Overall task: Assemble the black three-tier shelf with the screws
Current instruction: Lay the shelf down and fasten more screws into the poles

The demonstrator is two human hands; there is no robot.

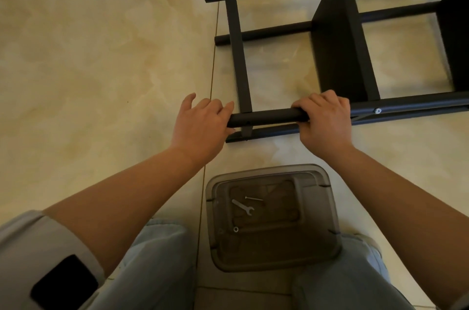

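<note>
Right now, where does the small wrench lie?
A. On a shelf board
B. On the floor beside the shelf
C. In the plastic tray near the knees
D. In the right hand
C: the wrench lies inside the plastic tray, beside a screw; both hands are at the shelf.

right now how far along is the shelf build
Mostly built: the black metal shelf frame lies on its side on the tiled floor, panels and crossbars fitted, one silver screw seated. The right hand grips the near post; the left hand touches its end. Left over: small silver wrench, long screw.
</note>
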